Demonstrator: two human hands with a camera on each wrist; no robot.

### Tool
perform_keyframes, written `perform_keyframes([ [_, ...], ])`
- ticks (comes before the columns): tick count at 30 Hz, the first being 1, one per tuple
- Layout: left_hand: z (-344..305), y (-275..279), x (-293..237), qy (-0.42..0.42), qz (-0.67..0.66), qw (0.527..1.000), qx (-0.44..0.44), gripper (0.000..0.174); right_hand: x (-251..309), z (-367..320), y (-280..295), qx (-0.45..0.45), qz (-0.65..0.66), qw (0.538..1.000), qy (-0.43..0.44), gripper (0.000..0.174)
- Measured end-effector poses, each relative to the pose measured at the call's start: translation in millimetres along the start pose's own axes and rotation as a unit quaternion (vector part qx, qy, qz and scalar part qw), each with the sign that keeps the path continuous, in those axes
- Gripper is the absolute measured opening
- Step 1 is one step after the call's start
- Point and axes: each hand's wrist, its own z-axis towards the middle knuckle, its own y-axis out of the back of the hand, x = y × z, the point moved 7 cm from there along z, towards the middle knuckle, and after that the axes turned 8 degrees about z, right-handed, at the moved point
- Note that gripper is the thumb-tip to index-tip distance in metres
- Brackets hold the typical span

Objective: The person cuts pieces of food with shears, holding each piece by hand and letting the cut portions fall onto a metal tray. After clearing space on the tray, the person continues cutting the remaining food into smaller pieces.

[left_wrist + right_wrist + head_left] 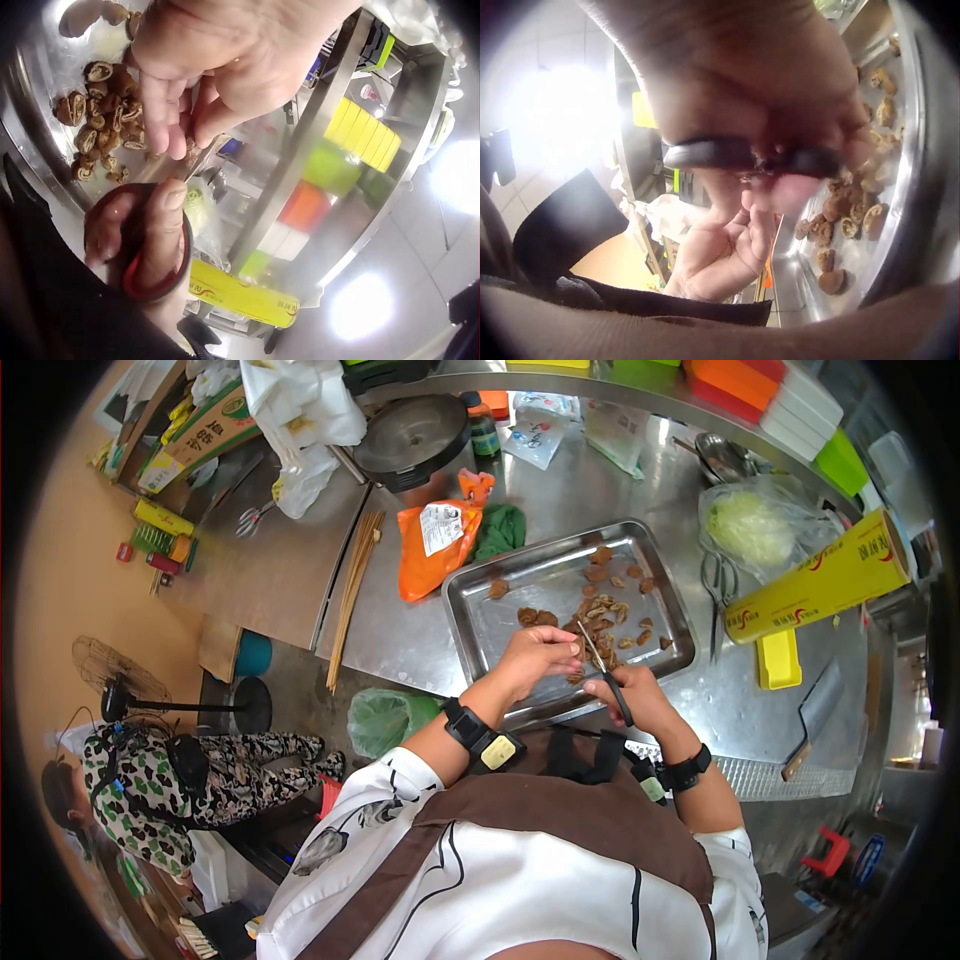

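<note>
A brown piece point(193, 154) is pinched in left grip point(538, 660), scissors point(608, 680) grasped in right grip point(645, 702); piece judged light, leathery, best edge-held.

I get a bright, fairly crisp head view, its fisheye bowing the steel worktable point(402, 648) and fading to black at the rim; pale glare streaks the metal. On my left wrist feed, ceiling lights point(362, 306) burn out white and the plastic boxes point(364, 133) look hazy. On my right wrist feed, white glare swamps the upper left, the right hand point(754, 94) shadowed and blurred
</note>
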Motion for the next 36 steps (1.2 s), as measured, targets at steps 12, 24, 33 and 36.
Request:
perform_keyframes([
  [12,84,-11,-59,-0.368,0.513,0.759,-0.156,0.032,-45,-45,53,-0.136,0.022,0.990,-0.027,0.040],
  [24,140,-15,-42,-0.331,0.599,0.719,-0.121,0.019,-79,-75,67,-0.191,0.083,0.975,-0.081,0.037],
  [33,42,-43,-33,-0.047,0.065,0.990,0.118,0.017,-19,-35,60,-0.182,0.159,0.969,0.052,0.030],
  [36,8,-55,-35,-0.057,0.047,0.986,0.148,0.019,14,-23,51,-0.157,0.197,0.960,0.124,0.027],
])
